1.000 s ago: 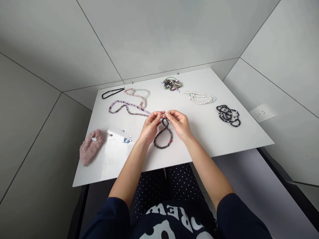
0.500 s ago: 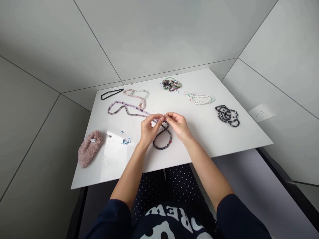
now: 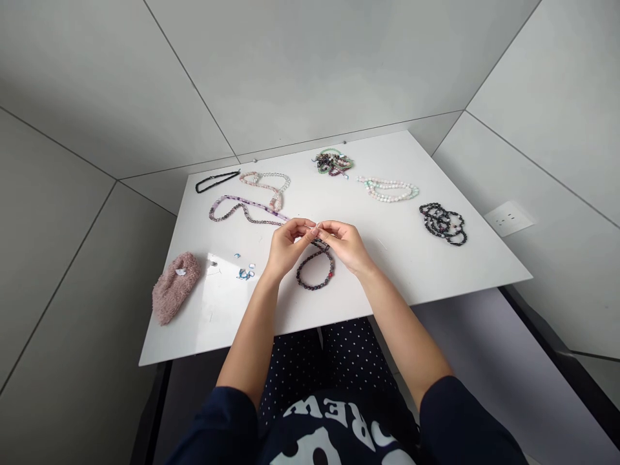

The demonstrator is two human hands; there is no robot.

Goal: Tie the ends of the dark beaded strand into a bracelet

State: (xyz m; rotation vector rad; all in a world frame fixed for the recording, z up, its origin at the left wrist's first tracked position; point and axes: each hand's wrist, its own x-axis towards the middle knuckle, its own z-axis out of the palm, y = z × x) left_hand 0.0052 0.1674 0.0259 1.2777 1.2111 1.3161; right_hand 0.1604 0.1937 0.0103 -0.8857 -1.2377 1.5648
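Over the middle of the white table (image 3: 368, 271), my left hand (image 3: 289, 245) and my right hand (image 3: 346, 244) meet fingertip to fingertip. Both are closed in a pinch on a thin pale thread (image 3: 317, 226), only a bit of which shows between the fingers. Just below them a dark beaded strand (image 3: 314, 287) with one red bead lies looped on the tabletop. Its upper part is crossed and partly hidden by my hands. A purple and grey bead strand (image 3: 247, 205) runs from the left to behind my left hand.
At the back lie a black strand (image 3: 217, 181), a pink and clear strand (image 3: 276, 187) and a mixed bead pile (image 3: 334, 163). White strands (image 3: 390, 190) and black bracelets (image 3: 442, 224) are to the right. A fuzzy pink pouch (image 3: 175, 289) and blue-white scraps (image 3: 245, 272) lie left.
My fingertips have shifted slightly left and drawn closer together, still pinched. The upper part of the dark strand has moved a little under my hands.
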